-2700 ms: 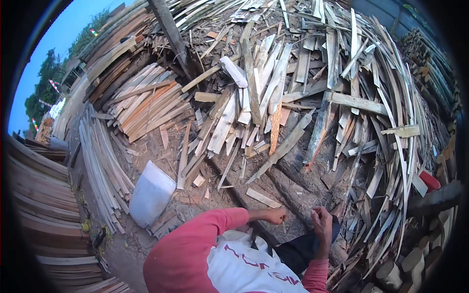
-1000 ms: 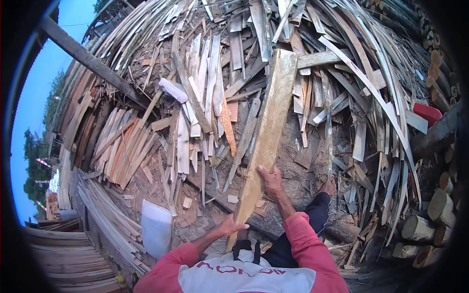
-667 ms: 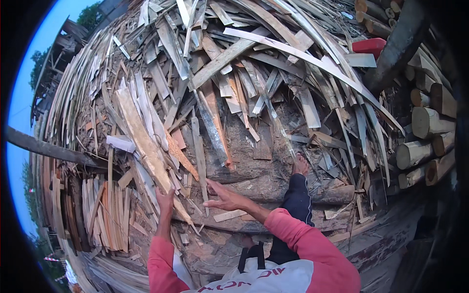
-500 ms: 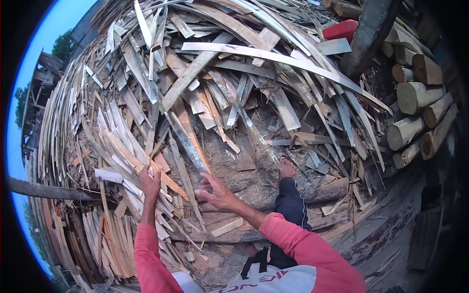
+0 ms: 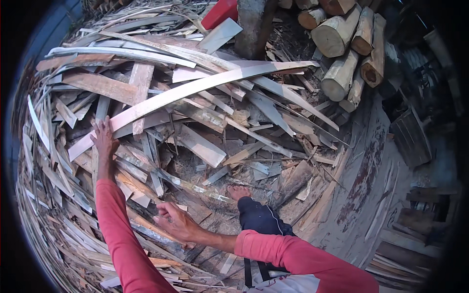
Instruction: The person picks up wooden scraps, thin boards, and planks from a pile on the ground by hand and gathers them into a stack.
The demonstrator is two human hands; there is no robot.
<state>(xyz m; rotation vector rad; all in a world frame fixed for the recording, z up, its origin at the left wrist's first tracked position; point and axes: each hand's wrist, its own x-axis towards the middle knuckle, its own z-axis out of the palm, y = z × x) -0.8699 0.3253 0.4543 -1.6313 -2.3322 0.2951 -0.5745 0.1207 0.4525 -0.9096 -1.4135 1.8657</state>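
Pale wood formed the long, curved plank [image 5: 205, 90] lying across a heap of grey-brown split boards [image 5: 200, 145]. Over its left end, the left hand [image 5: 104, 141] spread its fingers; whether they pressed down, I could not tell. Nearer the body than the plank, the right hand [image 5: 176, 222] hung loosely half-curled. Cut, bark-stripped round logs [image 5: 330, 37] lay beyond its right end.

Left fingers [image 5: 103, 128] outstretched, right fingers [image 5: 168, 210] half-curled

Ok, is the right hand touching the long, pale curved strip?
Apart: in the head view, other wood shows between the right hand and the strip.
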